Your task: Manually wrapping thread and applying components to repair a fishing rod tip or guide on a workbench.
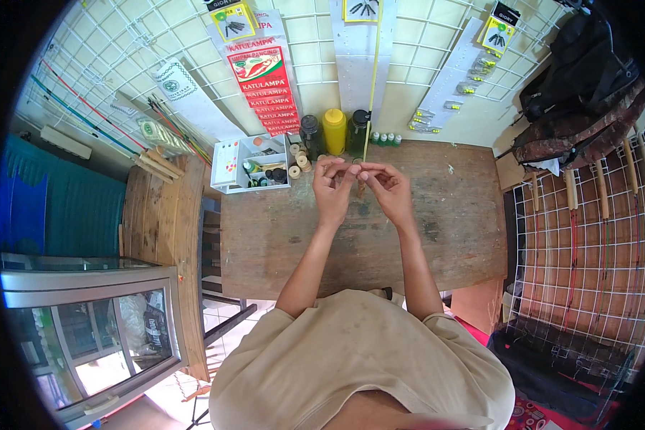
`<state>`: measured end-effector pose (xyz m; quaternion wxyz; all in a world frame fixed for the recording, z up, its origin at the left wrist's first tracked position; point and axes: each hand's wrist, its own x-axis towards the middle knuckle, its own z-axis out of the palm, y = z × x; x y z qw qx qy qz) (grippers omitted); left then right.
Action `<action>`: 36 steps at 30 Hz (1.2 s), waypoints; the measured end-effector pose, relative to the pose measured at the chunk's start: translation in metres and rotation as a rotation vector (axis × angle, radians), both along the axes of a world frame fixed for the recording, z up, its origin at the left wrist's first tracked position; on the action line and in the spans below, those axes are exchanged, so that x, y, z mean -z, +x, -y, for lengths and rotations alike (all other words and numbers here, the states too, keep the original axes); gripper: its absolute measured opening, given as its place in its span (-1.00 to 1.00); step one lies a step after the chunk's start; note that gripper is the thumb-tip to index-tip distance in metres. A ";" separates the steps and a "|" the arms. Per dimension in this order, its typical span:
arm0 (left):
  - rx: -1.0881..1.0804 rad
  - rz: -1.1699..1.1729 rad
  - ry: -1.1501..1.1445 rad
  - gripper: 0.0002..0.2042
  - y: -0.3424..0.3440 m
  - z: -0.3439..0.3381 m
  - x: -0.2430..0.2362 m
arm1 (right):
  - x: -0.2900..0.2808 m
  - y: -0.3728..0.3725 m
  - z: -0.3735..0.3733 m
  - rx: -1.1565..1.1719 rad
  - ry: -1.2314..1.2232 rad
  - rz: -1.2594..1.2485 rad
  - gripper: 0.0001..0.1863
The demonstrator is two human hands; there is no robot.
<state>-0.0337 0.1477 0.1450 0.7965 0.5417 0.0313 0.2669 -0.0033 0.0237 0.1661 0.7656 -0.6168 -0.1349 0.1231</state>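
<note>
My left hand [330,188] and my right hand [388,190] are raised over the far part of the wooden table, their fingertips meeting. Thumb and index finger pinch together on each hand; whatever lies between them is too small to make out. A thin yellow fishing rod [372,79] runs up and away from just behind the right fingertips, against the wall. Below the fingertips shows a short brown piece [361,189], perhaps the rod's handle, partly hidden by the hands.
Beyond my left hand stand a white compartment box [251,164], wooden spools [302,162], a yellow squeeze bottle [334,132] and two dark bottles. Small green bottles [385,139] line the table's back. Rods with wooden handles [602,188] hang on the right grid; a glass cabinet [97,337] stands left.
</note>
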 end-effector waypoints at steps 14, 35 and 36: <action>-0.026 -0.018 -0.022 -0.72 -0.001 0.003 0.001 | 0.006 0.000 0.000 0.076 -0.156 0.248 -0.79; -0.024 0.004 -0.011 -0.76 -0.002 -0.001 -0.001 | 0.004 -0.003 0.003 0.035 -0.130 0.272 -0.79; -0.044 0.016 0.003 -0.76 -0.001 -0.002 0.001 | 0.000 -0.004 0.002 0.062 -0.158 0.285 -0.84</action>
